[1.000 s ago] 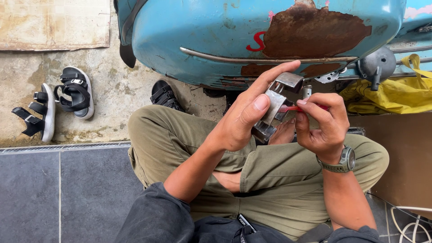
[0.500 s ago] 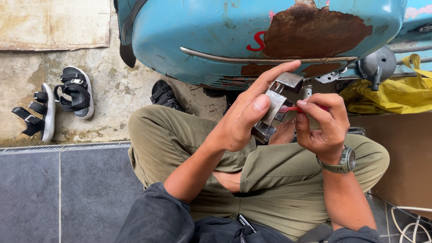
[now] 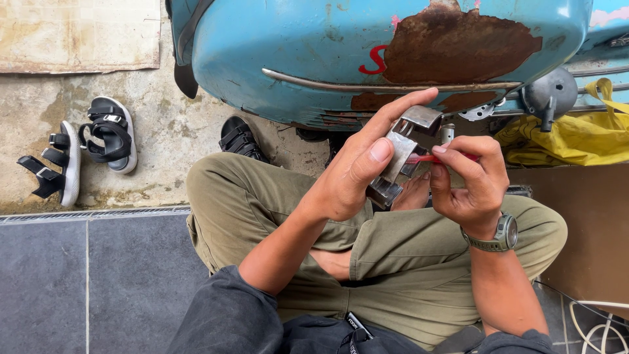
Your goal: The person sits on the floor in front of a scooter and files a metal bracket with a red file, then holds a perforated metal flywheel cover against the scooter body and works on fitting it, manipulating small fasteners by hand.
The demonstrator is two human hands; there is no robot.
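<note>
At the far left we see two sandals [image 3: 78, 154], black-strapped on pale soles, lying on rough, stained concrete [image 3: 170, 137]. A flat, worn mat [image 3: 78, 33] lies in the top left corner. Below the concrete, a narrow drain grate [image 3: 92, 214] borders smooth grey floor tiles [image 3: 98, 282].

Across the top we note a rounded scooter body [image 3: 314, 46] in light blue painted metal, with a large brown rust patch [image 3: 458, 46] and a thin metal trim strip. A third dark sandal [image 3: 239, 139] lies beneath it.

We sit cross-legged in olive trousers [image 3: 406, 255] with dark sleeves pushed up.

Our left hand [image 3: 354, 174] is raised above the lap. Its thumb lies flat on the near face of a metal part [image 3: 406, 151], and its index finger extends over the top edge; the grip is closed firmly on the part. The part is angular, dull grey steel with bent, box-like faces, held in the air just in front of the scooter's lower edge.

Our right hand [image 3: 468, 180], with a wristwatch [image 3: 501, 235], pinches a thin red tool [image 3: 436, 158] between thumb and curled fingers; its tip meets the part.

At the right we note a grey round metal fitting [image 3: 550, 95], crumpled yellow cloth [image 3: 576, 134], brown cardboard [image 3: 590, 229] and white cable [image 3: 599, 324] in the bottom right corner.
</note>
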